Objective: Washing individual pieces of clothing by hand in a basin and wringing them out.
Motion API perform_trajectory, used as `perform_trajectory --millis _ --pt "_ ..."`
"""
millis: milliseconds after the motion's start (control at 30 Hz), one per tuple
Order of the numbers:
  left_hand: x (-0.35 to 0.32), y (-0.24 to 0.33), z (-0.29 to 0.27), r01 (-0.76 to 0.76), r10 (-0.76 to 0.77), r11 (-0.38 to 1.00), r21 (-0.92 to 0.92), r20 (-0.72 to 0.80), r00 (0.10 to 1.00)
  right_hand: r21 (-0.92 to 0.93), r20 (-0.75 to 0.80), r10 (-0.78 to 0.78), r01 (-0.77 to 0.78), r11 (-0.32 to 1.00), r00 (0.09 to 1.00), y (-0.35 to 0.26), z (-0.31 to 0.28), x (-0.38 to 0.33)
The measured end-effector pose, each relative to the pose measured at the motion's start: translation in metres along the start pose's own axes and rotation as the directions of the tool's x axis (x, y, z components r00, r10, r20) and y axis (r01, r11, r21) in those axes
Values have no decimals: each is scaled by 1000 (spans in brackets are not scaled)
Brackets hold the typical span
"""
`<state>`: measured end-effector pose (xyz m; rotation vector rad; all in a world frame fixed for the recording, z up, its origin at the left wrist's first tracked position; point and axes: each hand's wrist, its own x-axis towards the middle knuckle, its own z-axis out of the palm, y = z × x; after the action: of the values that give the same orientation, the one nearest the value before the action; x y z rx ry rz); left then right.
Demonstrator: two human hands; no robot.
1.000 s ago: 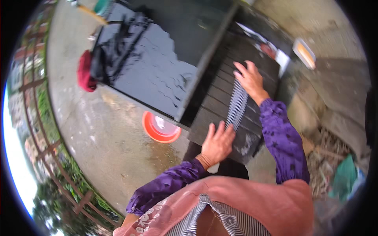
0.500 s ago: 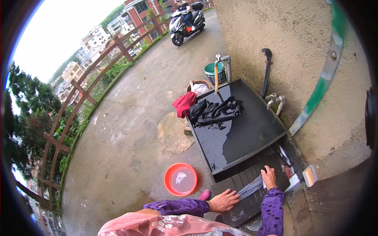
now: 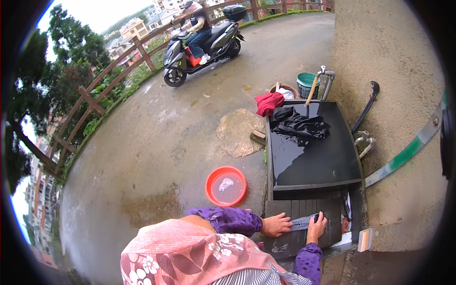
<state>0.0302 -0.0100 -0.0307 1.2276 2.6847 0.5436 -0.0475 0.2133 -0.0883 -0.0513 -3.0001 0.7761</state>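
A narrow black-and-white striped cloth [image 3: 302,223] lies across the grooved dark washboard slab [image 3: 284,207] at the front of the stone basin. My left hand [image 3: 275,225] rests at its left end, fingers stretched out and spread. At the other end, my right hand [image 3: 316,229] is closed around a small black object [image 3: 317,218], whose kind I cannot make out; the fingers hide most of it. Beyond the slab, a bunched black garment [image 3: 301,124] lies partly in the water of the dark basin [image 3: 319,184].
A red cloth [image 3: 269,103] hangs over the basin's far left corner. An orange-red tub [image 3: 209,186] of cloudy water stands left of the slab. A soap dish [image 3: 365,240] sits at right. A person rides a scooter [image 3: 216,40] beyond, near a railing [image 3: 142,53].
My view has turned, shifting the basin rightward. The scooter has come closer and moved left. My right hand is nearer my left, and a black object now shows in its fingers.
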Motion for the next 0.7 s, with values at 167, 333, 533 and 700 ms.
perform_trajectory --millis 167,333,533,700 --pt "4 -3 13 25 -24 999 23 -41 999 -24 -3 -22 22 999 1000 11 6 0" --pt "10 -2 27 20 -21 999 -29 -49 999 42 79 67 -70 997 995 34 6 0" --pt "16 -51 -45 304 -385 430 -850 131 913 221 57 -23 9 975 998 4 -16 14" --pt "41 -205 -84 214 -724 -47 -976 181 666 276 0 123 -119 954 992 -2 -48 -18"
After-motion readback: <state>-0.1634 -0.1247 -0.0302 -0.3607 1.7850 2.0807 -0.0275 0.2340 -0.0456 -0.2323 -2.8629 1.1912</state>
